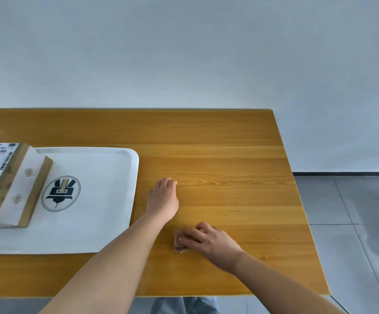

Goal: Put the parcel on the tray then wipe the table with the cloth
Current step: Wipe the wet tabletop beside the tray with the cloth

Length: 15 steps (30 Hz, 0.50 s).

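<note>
Parcel (pixel 9 184) already sits on the left part of the tray (pixel 98 200), so your right hand (pixel 209 240), right of the tray, presses the small cloth (pixel 179 244) flat to wipe the table (pixel 229 143) while your left hand (pixel 162 198) rests loosely curled, holding nothing, beside the tray's right edge.

Table (pixel 218 137) topped in smooth, satin-finished wood, grain visible. Tray (pixel 107 168) made of matt white plastic. Parcel (pixel 9 184) wrapped in brown cardboard, paper-labelled. Cloth (pixel 179 245) coarse-woven, tan.
</note>
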Each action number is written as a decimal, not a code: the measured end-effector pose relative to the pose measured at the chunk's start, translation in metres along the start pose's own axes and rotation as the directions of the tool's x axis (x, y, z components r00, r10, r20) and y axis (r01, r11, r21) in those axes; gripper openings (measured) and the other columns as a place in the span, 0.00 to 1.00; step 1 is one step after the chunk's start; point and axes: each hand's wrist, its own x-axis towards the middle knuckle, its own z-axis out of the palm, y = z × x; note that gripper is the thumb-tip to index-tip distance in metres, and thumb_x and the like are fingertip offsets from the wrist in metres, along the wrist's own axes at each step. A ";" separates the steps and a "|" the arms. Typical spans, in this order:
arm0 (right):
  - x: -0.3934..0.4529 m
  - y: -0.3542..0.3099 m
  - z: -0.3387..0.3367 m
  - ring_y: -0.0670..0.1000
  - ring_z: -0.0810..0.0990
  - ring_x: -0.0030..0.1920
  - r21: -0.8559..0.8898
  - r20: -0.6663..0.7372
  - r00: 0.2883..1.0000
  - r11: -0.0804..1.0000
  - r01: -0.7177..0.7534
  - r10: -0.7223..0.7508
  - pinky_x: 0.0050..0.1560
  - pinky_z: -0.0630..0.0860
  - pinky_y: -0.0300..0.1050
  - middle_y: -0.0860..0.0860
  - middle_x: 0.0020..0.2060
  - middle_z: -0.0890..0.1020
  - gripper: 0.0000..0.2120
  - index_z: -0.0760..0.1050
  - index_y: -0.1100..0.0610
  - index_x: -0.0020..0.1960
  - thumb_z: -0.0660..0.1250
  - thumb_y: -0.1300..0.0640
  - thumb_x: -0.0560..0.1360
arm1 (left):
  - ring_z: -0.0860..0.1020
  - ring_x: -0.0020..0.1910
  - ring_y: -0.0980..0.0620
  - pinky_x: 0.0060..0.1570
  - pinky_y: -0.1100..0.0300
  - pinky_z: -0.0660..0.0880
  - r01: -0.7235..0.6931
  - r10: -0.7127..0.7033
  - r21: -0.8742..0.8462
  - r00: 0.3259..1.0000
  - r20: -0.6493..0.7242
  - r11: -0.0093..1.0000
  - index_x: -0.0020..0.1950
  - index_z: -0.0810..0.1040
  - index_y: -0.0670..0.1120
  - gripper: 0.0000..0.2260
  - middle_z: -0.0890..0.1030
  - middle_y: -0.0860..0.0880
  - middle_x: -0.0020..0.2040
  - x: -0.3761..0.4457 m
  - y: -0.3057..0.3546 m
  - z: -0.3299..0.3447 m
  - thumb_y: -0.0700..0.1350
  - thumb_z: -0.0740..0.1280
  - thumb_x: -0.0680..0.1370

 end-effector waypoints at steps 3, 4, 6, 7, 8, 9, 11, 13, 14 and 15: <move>-0.017 0.020 -0.004 0.52 0.78 0.47 -0.023 -0.032 0.998 0.998 -0.050 0.049 0.31 0.78 0.40 0.47 0.56 0.77 0.33 0.71 0.47 0.64 0.77 0.59 0.61 | 0.59 0.75 0.48 0.70 0.52 0.64 -0.013 0.013 0.001 1.000 -0.002 1.000 0.75 0.60 0.48 0.22 0.60 0.49 0.76 -0.002 0.007 0.002 0.42 0.57 0.82; -0.019 0.027 -0.005 0.52 0.78 0.47 0.000 -0.062 0.990 0.992 -0.130 0.130 0.29 0.78 0.41 0.47 0.55 0.77 0.33 0.72 0.47 0.63 0.78 0.60 0.60 | 0.60 0.75 0.48 0.70 0.52 0.65 -0.015 0.015 0.000 1.000 -0.002 1.000 0.75 0.61 0.48 0.21 0.61 0.49 0.76 -0.002 0.007 0.002 0.42 0.57 0.81; -0.015 0.039 -0.005 0.53 0.75 0.46 0.060 -0.133 0.935 0.944 -0.324 0.330 0.24 0.76 0.43 0.47 0.52 0.76 0.33 0.73 0.48 0.61 0.78 0.63 0.58 | 0.60 0.75 0.48 0.69 0.52 0.65 -0.015 0.015 -0.001 1.000 -0.001 1.000 0.75 0.61 0.48 0.22 0.61 0.49 0.76 -0.005 0.008 0.003 0.41 0.57 0.81; -0.010 0.043 -0.006 0.54 0.74 0.45 0.087 -0.156 0.895 0.908 -0.409 0.418 0.21 0.75 0.43 0.48 0.51 0.77 0.33 0.74 0.48 0.60 0.78 0.65 0.58 | 0.60 0.75 0.48 0.69 0.52 0.65 -0.013 0.013 0.000 1.000 0.002 1.000 0.75 0.61 0.48 0.22 0.61 0.49 0.76 -0.006 0.007 0.003 0.41 0.57 0.81; -0.003 0.045 -0.006 0.55 0.75 0.44 0.107 -0.169 0.858 0.874 -0.473 0.485 0.19 0.74 0.43 0.49 0.49 0.78 0.33 0.75 0.49 0.59 0.78 0.67 0.57 | 0.60 0.75 0.48 0.69 0.52 0.65 -0.014 0.014 0.000 1.000 0.001 1.000 0.75 0.61 0.48 0.22 0.61 0.49 0.76 -0.007 0.006 0.004 0.41 0.57 0.81; 0.005 0.046 -0.007 0.55 0.76 0.42 0.125 -0.177 0.827 0.846 -0.518 0.533 0.18 0.73 0.43 0.49 0.47 0.78 0.33 0.76 0.50 0.58 0.78 0.69 0.57 | 0.60 0.75 0.48 0.69 0.52 0.65 -0.014 0.014 0.002 1.000 0.000 1.000 0.75 0.61 0.48 0.22 0.61 0.49 0.76 -0.008 0.005 0.005 0.41 0.57 0.81; 0.018 0.043 -0.007 0.56 0.77 0.39 0.158 -0.189 0.782 0.805 -0.572 0.593 0.17 0.71 0.42 0.50 0.45 0.79 0.33 0.78 0.51 0.57 0.77 0.71 0.56 | 0.60 0.75 0.48 0.70 0.51 0.65 -0.011 0.011 0.009 1.000 -0.001 1.000 0.75 0.61 0.48 0.22 0.61 0.49 0.76 -0.010 0.003 0.006 0.41 0.57 0.81; 0.026 0.038 -0.005 0.55 0.76 0.39 0.178 -0.191 0.771 0.794 -0.581 0.607 0.18 0.72 0.42 0.50 0.45 0.80 0.33 0.79 0.51 0.57 0.77 0.72 0.56 | 0.60 0.75 0.48 0.70 0.51 0.64 -0.007 0.007 0.017 1.000 0.000 1.000 0.75 0.61 0.48 0.22 0.61 0.48 0.76 -0.012 0.003 0.007 0.41 0.58 0.81; 0.026 0.035 -0.003 0.55 0.76 0.40 0.182 -0.185 0.784 0.805 -0.565 0.592 0.19 0.72 0.42 0.49 0.45 0.80 0.33 0.78 0.51 0.57 0.77 0.71 0.56 | 0.60 0.75 0.48 0.70 0.52 0.64 -0.005 0.005 0.018 1.000 0.003 1.000 0.75 0.61 0.48 0.22 0.61 0.48 0.76 -0.012 0.004 0.008 0.41 0.58 0.81; 0.025 0.031 0.000 0.55 0.76 0.40 0.182 -0.181 0.808 0.826 -0.533 0.561 0.19 0.73 0.43 0.49 0.46 0.80 0.32 0.78 0.51 0.58 0.77 0.70 0.57 | 0.60 0.75 0.48 0.70 0.51 0.64 -0.003 0.003 0.017 1.000 0.003 1.000 0.75 0.61 0.48 0.22 0.61 0.48 0.76 -0.012 0.004 0.009 0.41 0.58 0.81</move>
